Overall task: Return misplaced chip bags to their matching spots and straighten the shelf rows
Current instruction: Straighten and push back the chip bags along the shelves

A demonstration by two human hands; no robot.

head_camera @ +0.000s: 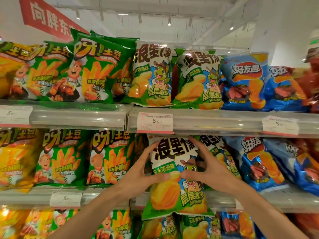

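Observation:
A white-and-green corn chip bag [176, 190] with a cartoon turtle stands at the front of the middle shelf, its bottom hanging over the shelf edge. My left hand [145, 167] grips its left side, thumb across the front. My right hand [205, 167] grips its right side, thumb meeting the left one at mid-bag. Behind it on the right a matching bag [222, 156] leans. Two more of the same bags [152, 75] stand on the top shelf above.
Green fries bags [107, 157] fill the shelves at left, with yellow bags [13, 157] beyond them. Blue chip bags [259, 163] and red ones fill the right. Price tags [155, 123] hang on the shelf rails. More bags fill the bottom shelf [195, 226].

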